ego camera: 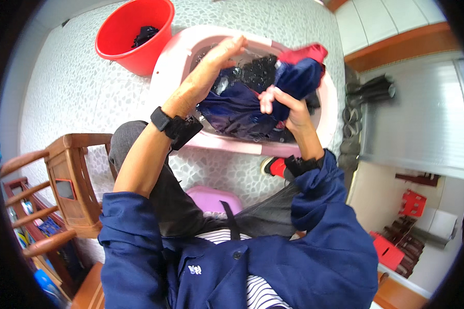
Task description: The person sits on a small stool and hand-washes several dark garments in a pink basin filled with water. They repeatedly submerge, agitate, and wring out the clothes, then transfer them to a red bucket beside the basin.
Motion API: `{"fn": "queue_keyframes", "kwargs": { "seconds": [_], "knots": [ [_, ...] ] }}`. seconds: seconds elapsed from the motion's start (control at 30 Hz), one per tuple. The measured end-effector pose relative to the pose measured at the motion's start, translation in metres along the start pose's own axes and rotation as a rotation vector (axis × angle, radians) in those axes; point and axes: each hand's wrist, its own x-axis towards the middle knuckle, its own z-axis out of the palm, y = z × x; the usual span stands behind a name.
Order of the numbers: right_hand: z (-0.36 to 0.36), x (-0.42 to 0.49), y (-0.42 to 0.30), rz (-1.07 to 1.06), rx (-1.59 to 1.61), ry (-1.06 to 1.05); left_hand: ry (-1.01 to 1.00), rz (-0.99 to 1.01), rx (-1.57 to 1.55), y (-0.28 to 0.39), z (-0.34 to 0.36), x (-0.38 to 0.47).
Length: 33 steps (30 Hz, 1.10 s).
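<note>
Before me on the floor is a pink and white plastic tub with water and dark clothes in it. My right hand grips a bunched navy garment with a red part, raised above the right side of the tub. Part of the navy cloth trails down into the water. Over the left part of the tub, my left hand is held up with fingers extended and nothing in it. Beneath it, black cloth lies wet in the water.
A red bucket with dark cloth inside stands beyond the tub at left. A wooden chair holding a phone is near my left knee. Between my feet sits a pink plastic stool. Shoes line the wall at right.
</note>
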Motion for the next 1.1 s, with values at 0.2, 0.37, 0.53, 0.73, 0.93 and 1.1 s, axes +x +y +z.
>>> {"fn": "queue_keyframes", "kwargs": {
  "seconds": [0.2, 0.37, 0.53, 0.73, 0.93, 1.1],
  "knots": [
    [0.041, 0.003, -0.063, -0.191, 0.170, -0.137, -0.465, 0.213, -0.098, -0.017, 0.019, 0.010],
    [0.063, 0.021, -0.121, -0.262, 0.160, -0.239, -0.859, -0.122, -0.757, -0.011, 0.035, 0.006],
    [0.050, 0.052, -0.120, -0.262, 0.234, 0.026, -0.848, -0.179, -0.799, -0.017, 0.042, -0.007],
    [0.015, 0.072, -0.078, -0.191, -0.092, 0.296, -0.693, -0.072, -0.353, -0.040, 0.055, 0.012],
    [-0.035, 0.087, -0.018, 0.001, -1.006, 0.604, -0.286, -0.188, 0.502, -0.065, 0.074, 0.025],
    [-0.060, 0.075, 0.029, 0.398, -1.231, 0.619, -0.220, -0.147, 1.053, -0.081, 0.074, 0.019]
  ]
}}
